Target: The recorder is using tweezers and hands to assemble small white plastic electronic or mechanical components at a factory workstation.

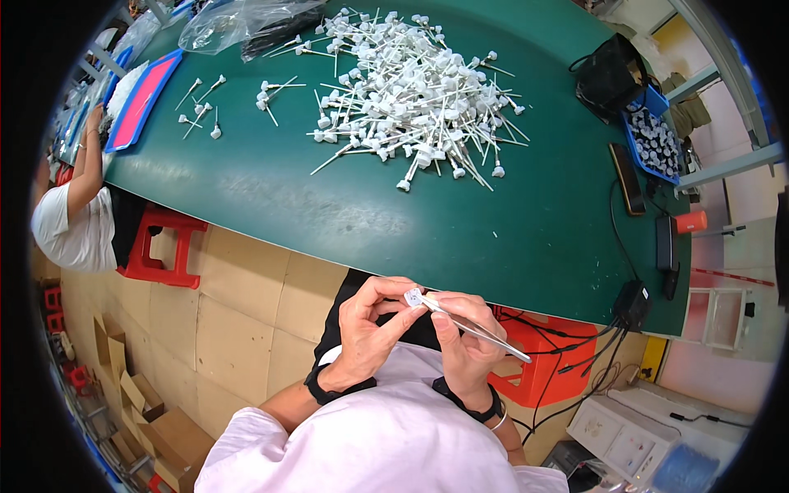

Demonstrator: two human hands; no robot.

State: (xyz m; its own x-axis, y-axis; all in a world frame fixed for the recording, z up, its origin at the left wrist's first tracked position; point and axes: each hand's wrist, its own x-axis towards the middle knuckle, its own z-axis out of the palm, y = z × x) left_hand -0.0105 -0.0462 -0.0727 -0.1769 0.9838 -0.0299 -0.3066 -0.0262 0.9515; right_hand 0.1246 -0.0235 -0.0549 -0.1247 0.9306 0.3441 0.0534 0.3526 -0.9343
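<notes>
Close to my body, at the table's front edge, my two hands meet. My left hand (366,330) pinches a small white plastic piece (413,297) between thumb and fingertips. Metal tweezers (496,338) are gripped in my right hand (467,338), their back end pointing down to the right. The tweezers' tip end reaches toward the white piece, but my fingers partly hide where they meet. On the green table (312,197) beyond lies a big heap of white plastic parts with thin stems (419,90).
Several similar stemmed parts lie loose at the left (197,111). A blue tray with a pink base (146,103) stands further left, near a seated person (78,222). At the right are a blue bin of parts (653,146), a black bag (610,78), cables and a red stool (542,361).
</notes>
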